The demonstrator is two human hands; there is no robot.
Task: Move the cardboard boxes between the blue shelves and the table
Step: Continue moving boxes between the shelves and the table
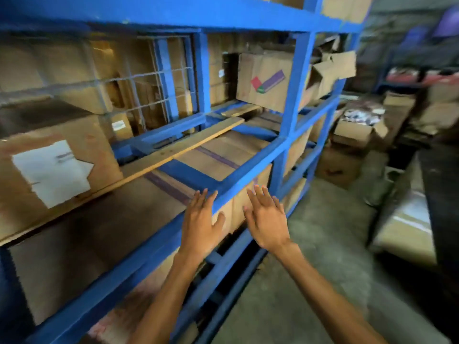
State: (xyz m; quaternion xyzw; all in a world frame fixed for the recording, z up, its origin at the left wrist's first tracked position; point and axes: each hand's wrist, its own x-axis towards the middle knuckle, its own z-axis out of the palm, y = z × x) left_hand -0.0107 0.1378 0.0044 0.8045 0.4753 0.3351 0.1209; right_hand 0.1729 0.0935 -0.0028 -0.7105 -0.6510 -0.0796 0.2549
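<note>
Left hand [200, 224]: grip wide and holding nothing, fingers straight, thumb spread, lying over the front rail of the blue shelves [250, 167]. Whether it touches the rail I cannot tell.
Right hand [268, 224]: grip wide as well, fingers fanned and empty, just in front of the cardboard below the rail.
Cardboard box [221, 152]: on the shelf level under the rail. Its front face shows between the two grips and its purple-taped top runs away beyond the fingertips.
Step in hand: judged to be the reach to take this box, with no hold made yet.
Doing it well: set one grip on each side face, low down, rather than both on the front. Draw the box straight toward the body and keep the top under the rail.
Watch for: the wooden plank [188, 147] lying loose across the frame just past the left grip, which a lifted box could knock.
Other boxes: a white-labelled box [57, 170] is far to the left of the grips. A box with a red and purple mark [265, 80] sits a level above and beyond them.
Bench: a dark surface [444, 207] well off to the right of the right grip may be it, but it is too blurred to be sure.
</note>
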